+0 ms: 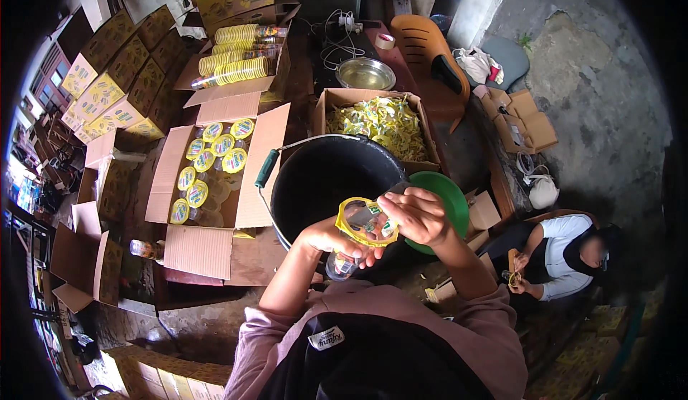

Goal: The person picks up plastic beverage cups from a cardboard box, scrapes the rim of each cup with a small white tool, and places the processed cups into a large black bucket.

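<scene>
A clear plastic cup (340,265) with a yellow rim is tilted in front of me, its round top facing up. My left hand (326,237) is wrapped round it from the left and below. At the far right edge of the rim, my right hand (416,215) is closed in a pinch; what its fingertips hold is hidden. Just beyond both hands stands a large black bucket (337,171) with a wire handle and a green grip. Its inside is dark. Partly behind my right hand is a green basin (448,203).
An open carton (247,185) at left holds several yellow-lidded cups. A box of yellow film scraps (376,124) sits behind the bucket, near a metal bowl (365,74). Stacked cups (240,52) lie farther back. A seated person (562,257) works at right, beside an orange chair (423,56).
</scene>
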Motion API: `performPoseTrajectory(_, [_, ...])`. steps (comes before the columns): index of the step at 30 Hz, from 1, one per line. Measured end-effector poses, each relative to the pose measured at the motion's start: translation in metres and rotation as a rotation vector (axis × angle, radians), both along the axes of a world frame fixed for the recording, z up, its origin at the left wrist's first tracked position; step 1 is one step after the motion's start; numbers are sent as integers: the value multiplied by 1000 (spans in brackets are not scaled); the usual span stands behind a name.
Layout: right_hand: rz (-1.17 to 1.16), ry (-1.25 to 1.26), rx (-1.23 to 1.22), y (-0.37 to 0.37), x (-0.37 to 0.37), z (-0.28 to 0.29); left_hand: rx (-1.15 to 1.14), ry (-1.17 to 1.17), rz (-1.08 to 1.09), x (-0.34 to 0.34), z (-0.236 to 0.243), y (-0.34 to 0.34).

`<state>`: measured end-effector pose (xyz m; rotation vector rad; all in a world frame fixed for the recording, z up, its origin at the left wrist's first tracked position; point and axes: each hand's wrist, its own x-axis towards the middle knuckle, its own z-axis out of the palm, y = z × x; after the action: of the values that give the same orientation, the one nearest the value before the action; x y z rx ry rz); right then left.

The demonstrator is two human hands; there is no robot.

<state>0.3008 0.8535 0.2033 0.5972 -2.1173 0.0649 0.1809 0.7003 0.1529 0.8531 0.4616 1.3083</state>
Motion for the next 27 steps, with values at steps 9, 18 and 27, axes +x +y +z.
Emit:
performPoseTrajectory(9, [51,65,-4,0,-1,-3,5,-267,-150,9,-5,4])
performPoseTrajectory(18, [67,51,-22,3,1,-6,-11,-511,-258,20,-13,9])
performPoseTrajectory(27, [95,60,-64,1,-4,-5,92,-786,-616,25,-7,21])
